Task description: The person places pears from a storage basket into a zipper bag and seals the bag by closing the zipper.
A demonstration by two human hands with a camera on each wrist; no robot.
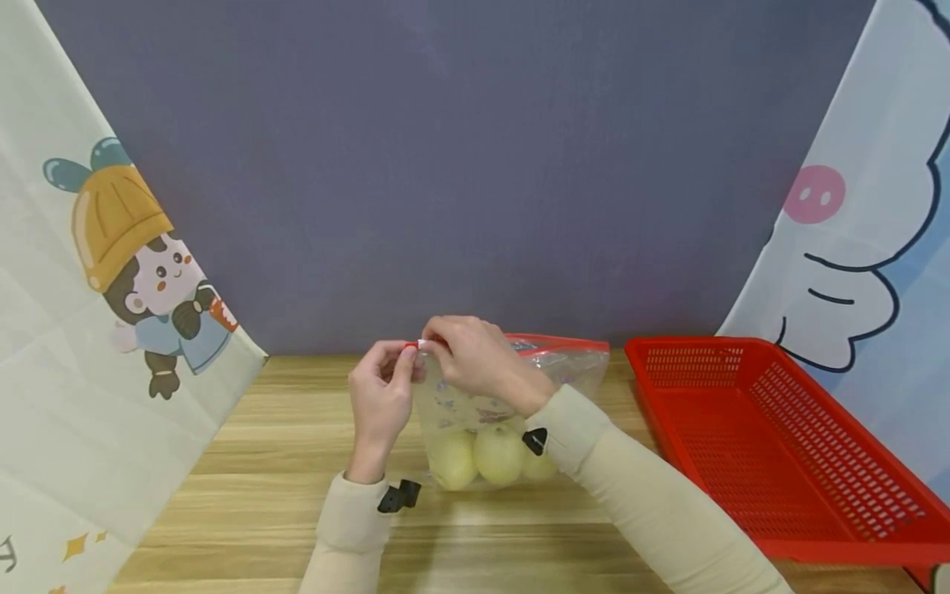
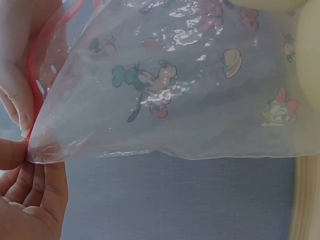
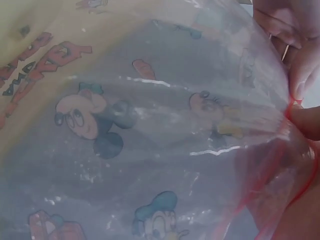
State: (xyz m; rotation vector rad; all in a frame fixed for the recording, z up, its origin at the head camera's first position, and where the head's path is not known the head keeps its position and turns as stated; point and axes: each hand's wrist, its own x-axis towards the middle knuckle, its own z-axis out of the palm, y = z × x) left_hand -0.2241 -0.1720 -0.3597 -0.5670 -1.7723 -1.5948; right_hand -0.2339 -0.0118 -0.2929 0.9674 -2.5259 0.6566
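Observation:
A clear zip bag (image 1: 438, 404) with a red zip strip (image 1: 567, 341) and cartoon prints stands upright on the table. Pale yellow round fruits (image 1: 498, 454) fill its lower part. My left hand (image 1: 380, 389) pinches the bag's top left corner between thumb and fingers. Right beside it, my right hand (image 1: 475, 356) pinches the red strip at a small white piece (image 1: 421, 343). From the left wrist, the fingertips of both hands nearly meet at the corner. Toward the right, the bag's mouth gapes in the head view.
A red plastic basket (image 1: 783, 462) with perforated walls stands on the right of the wooden table (image 1: 245, 478). Behind is a dark grey-blue backdrop (image 1: 460, 165). Printed cloth panels (image 1: 67, 346) flank both sides.

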